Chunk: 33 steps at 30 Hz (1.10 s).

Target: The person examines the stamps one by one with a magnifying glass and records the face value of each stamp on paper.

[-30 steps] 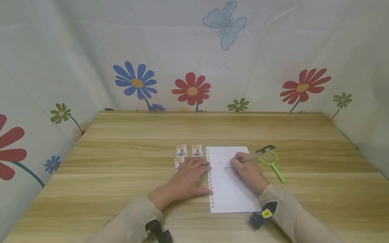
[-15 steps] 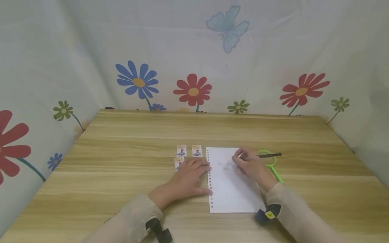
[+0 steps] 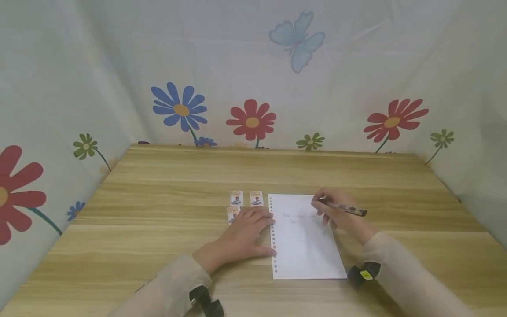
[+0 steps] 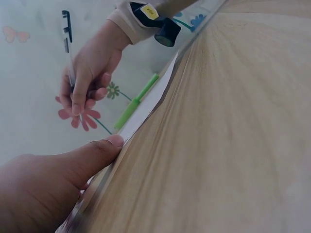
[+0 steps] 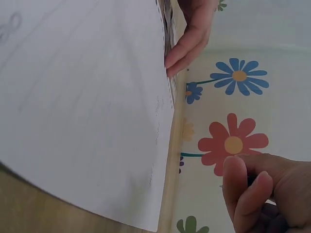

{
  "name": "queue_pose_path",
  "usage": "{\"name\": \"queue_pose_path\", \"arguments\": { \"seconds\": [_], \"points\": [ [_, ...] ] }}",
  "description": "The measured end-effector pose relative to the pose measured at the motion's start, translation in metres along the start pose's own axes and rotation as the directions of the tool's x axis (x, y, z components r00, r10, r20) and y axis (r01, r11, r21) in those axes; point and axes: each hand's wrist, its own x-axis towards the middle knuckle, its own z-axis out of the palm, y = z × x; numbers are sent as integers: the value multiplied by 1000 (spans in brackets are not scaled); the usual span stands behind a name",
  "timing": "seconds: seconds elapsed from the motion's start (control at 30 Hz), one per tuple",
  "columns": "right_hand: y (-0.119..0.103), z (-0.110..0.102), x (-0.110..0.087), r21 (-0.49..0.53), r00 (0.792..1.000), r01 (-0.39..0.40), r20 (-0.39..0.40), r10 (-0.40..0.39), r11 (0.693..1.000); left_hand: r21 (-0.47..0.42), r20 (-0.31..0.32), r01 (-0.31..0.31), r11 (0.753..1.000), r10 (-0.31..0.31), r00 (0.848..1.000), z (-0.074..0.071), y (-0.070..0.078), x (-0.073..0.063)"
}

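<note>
A sheet of lined, hole-punched paper (image 3: 303,255) lies on the wooden table with faint handwriting (image 3: 294,218) near its top. My left hand (image 3: 247,231) rests flat, its fingertips and thumb on the sheet's punched left edge. Partly under that hand is a small printed card (image 3: 232,214); two more cards, one (image 3: 236,198) and another (image 3: 256,198), lie just beyond it. Over the paper's right edge, my right hand (image 3: 340,213) pinches a pen (image 3: 355,210), which slants back to the right. The left wrist view shows this hand raised clear of the sheet.
A green handle (image 4: 136,103) shows beyond the paper in the left wrist view; in the head view the right hand and forearm cover that spot. A flower-printed curtain (image 3: 222,57) stands behind the table (image 3: 178,176) and along its sides.
My right hand has lifted from the writing and moved right with the pen, whose rear end has swung down toward me. It now hides the green magnifying glass. My left hand has stayed put.
</note>
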Motion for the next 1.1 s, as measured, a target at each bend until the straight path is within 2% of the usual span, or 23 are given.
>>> {"name": "queue_pose_path", "arguments": {
  "seconds": [0.13,0.23,0.37,0.5,0.8,1.1],
  "points": [
    [0,-9,-3,-20,999,48,7,-48,999,-1,-3,-2,1000,2,1000,-2,2,-1],
    [3,-12,-4,-71,996,89,-11,-90,994,-3,-7,-11,1000,11,1000,-2,2,-1],
    [5,-16,-4,-138,995,86,-33,-92,987,-11,-12,-26,1000,26,1000,-3,2,-1],
    [8,-20,-5,-134,997,75,-24,-79,988,-26,-19,-33,999,33,999,-4,2,-2],
    [10,-34,-10,-103,993,120,-8,-121,987,-42,-52,-38,998,36,998,-5,2,-3],
    [11,-46,-13,-21,989,144,33,-143,989,-32,-53,-29,999,27,998,-2,0,-2]
  ]
}}
